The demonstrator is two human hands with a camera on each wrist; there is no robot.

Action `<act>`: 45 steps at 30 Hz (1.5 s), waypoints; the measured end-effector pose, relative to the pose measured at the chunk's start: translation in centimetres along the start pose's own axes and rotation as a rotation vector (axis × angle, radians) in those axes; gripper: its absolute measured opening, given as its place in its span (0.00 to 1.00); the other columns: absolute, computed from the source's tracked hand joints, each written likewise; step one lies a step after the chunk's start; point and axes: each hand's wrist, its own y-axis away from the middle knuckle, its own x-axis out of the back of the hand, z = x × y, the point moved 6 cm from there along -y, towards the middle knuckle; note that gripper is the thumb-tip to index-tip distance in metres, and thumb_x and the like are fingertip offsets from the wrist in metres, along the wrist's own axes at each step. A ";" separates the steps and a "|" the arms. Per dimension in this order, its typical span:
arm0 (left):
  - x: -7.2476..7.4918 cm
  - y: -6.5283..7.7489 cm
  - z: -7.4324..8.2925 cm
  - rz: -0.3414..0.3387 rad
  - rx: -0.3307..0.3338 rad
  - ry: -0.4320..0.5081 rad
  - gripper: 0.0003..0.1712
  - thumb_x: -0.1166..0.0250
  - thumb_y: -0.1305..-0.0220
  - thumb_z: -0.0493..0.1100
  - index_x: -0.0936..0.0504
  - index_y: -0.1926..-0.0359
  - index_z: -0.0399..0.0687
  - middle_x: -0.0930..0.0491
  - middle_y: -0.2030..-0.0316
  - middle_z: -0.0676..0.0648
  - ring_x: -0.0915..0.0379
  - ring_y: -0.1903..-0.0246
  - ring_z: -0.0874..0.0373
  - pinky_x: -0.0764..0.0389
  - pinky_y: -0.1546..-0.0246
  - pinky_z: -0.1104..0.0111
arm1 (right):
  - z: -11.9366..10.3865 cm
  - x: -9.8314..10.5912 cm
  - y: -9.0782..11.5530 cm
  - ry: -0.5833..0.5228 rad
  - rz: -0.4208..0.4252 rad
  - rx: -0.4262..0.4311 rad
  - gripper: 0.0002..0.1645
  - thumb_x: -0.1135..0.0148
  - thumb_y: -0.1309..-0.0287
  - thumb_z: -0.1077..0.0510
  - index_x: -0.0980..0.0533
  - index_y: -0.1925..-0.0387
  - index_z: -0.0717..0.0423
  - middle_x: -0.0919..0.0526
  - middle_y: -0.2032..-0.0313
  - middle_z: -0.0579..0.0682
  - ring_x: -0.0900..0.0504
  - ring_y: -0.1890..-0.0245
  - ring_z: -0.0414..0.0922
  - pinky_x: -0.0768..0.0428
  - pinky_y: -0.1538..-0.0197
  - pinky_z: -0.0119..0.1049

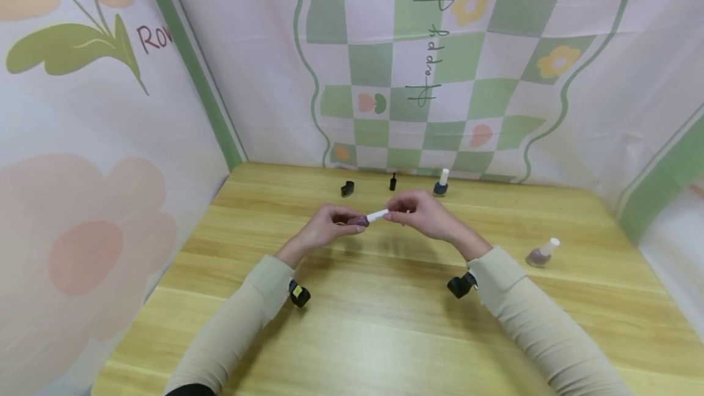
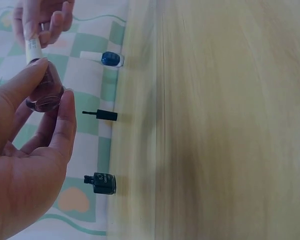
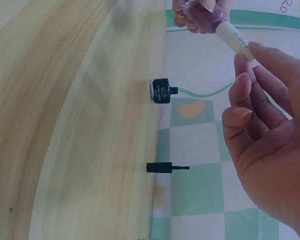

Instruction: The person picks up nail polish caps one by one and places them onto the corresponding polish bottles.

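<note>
The checked cloth says "Happy" sideways, and a word on the left cloth starts with "Ro". Letters on the white cap and black bottle are too tiny to read.

Purple polish bottle, tilted in my left hand. White cap, meeting the bottle, points right, pinched by my right hand.

Near the back of the wooden table I see an uncapped black bottle, a black brush cap standing brush-up and a dark blue bottle, before a checked cloth, a mauve bottle off right.
</note>
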 end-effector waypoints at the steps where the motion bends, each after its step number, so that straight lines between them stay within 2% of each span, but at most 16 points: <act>1: 0.0 0.0 0.0 -0.002 0.001 0.000 0.15 0.28 0.33 0.42 0.13 0.47 0.46 0.12 0.54 0.49 0.17 0.54 0.53 0.16 0.49 0.63 | 0.0 0.0 0.0 0.006 0.000 0.000 0.10 0.33 0.32 0.56 0.15 0.55 0.57 0.14 0.67 0.52 0.22 0.74 0.47 0.24 0.74 0.33; 8: -0.2 0.0 0.2 -0.011 -0.006 -0.012 0.15 0.29 0.33 0.43 0.13 0.47 0.47 0.13 0.54 0.49 0.17 0.53 0.53 0.16 0.49 0.62 | -0.5 0.0 0.0 0.050 -0.004 -0.004 0.12 0.38 0.27 0.52 0.14 0.65 0.50 0.15 0.73 0.51 0.24 0.78 0.48 0.25 0.77 0.35; 12: -0.3 0.0 0.1 -0.012 -0.011 -0.015 0.14 0.29 0.33 0.42 0.13 0.48 0.47 0.12 0.55 0.49 0.17 0.54 0.53 0.16 0.48 0.60 | -0.6 0.0 0.1 0.065 -0.002 0.013 0.08 0.35 0.30 0.52 0.14 0.59 0.51 0.14 0.70 0.49 0.22 0.76 0.49 0.24 0.76 0.35; 16: -0.3 0.0 -0.1 -0.006 -0.004 -0.018 0.14 0.28 0.34 0.41 0.13 0.48 0.47 0.12 0.55 0.49 0.17 0.55 0.53 0.16 0.48 0.56 | -0.9 -0.1 0.1 0.073 -0.014 0.058 0.12 0.30 0.34 0.56 0.16 0.52 0.54 0.14 0.65 0.48 0.19 0.71 0.47 0.21 0.72 0.35; 20: -0.3 0.0 -0.1 -0.002 0.003 -0.016 0.14 0.28 0.34 0.41 0.13 0.48 0.48 0.13 0.55 0.49 0.17 0.55 0.53 0.16 0.48 0.57 | -1.0 -0.2 0.1 0.082 -0.019 0.067 0.08 0.30 0.34 0.57 0.15 0.55 0.53 0.14 0.66 0.48 0.22 0.73 0.47 0.24 0.74 0.34; 23: -0.3 0.1 0.0 -0.001 0.004 -0.018 0.15 0.28 0.34 0.42 0.13 0.47 0.48 0.13 0.55 0.49 0.17 0.54 0.53 0.16 0.49 0.59 | -0.9 -0.3 0.0 0.076 -0.017 0.043 0.06 0.33 0.32 0.58 0.14 0.58 0.53 0.14 0.69 0.48 0.24 0.76 0.49 0.27 0.76 0.32; 29: -0.3 0.1 0.1 -0.003 0.003 -0.026 0.14 0.29 0.33 0.42 0.13 0.48 0.48 0.13 0.55 0.49 0.18 0.54 0.53 0.16 0.50 0.62 | -0.8 -0.4 0.0 0.092 -0.021 0.006 0.11 0.38 0.27 0.52 0.13 0.62 0.51 0.14 0.73 0.46 0.25 0.79 0.48 0.26 0.78 0.34; 32: -0.3 0.1 0.0 -0.001 0.005 -0.028 0.14 0.29 0.33 0.42 0.13 0.48 0.47 0.13 0.55 0.49 0.18 0.55 0.53 0.16 0.51 0.63 | -0.9 -0.4 -0.1 0.111 -0.020 0.023 0.10 0.36 0.29 0.50 0.14 0.60 0.49 0.14 0.72 0.44 0.25 0.79 0.49 0.27 0.78 0.35; 35: -0.3 0.1 0.0 0.001 0.008 -0.027 0.14 0.29 0.33 0.41 0.12 0.48 0.46 0.13 0.55 0.49 0.18 0.55 0.53 0.16 0.51 0.62 | -1.0 -0.4 -0.1 0.117 -0.023 0.050 0.10 0.32 0.33 0.53 0.15 0.54 0.52 0.14 0.69 0.44 0.22 0.76 0.48 0.25 0.76 0.34; 37: -0.4 0.1 0.1 0.002 0.007 -0.026 0.14 0.29 0.34 0.41 0.12 0.48 0.46 0.13 0.55 0.49 0.18 0.55 0.53 0.16 0.50 0.61 | -1.1 -0.4 -0.1 0.122 -0.024 0.058 0.10 0.29 0.35 0.55 0.15 0.54 0.53 0.15 0.68 0.45 0.22 0.75 0.46 0.25 0.76 0.34; 41: -0.4 0.1 0.1 -0.004 0.001 -0.022 0.14 0.29 0.34 0.40 0.12 0.48 0.46 0.12 0.55 0.48 0.18 0.56 0.53 0.16 0.50 0.60 | -0.9 -0.4 -0.1 0.110 -0.040 0.020 0.04 0.31 0.33 0.57 0.14 0.61 0.53 0.16 0.71 0.46 0.27 0.77 0.43 0.29 0.76 0.32; 45: -0.5 0.1 0.1 -0.019 -0.011 -0.016 0.13 0.29 0.33 0.41 0.12 0.48 0.45 0.12 0.56 0.48 0.18 0.56 0.53 0.16 0.49 0.56 | -0.8 -0.5 -0.1 0.121 -0.056 -0.005 0.12 0.36 0.29 0.53 0.15 0.70 0.49 0.19 0.78 0.46 0.34 0.83 0.40 0.35 0.80 0.31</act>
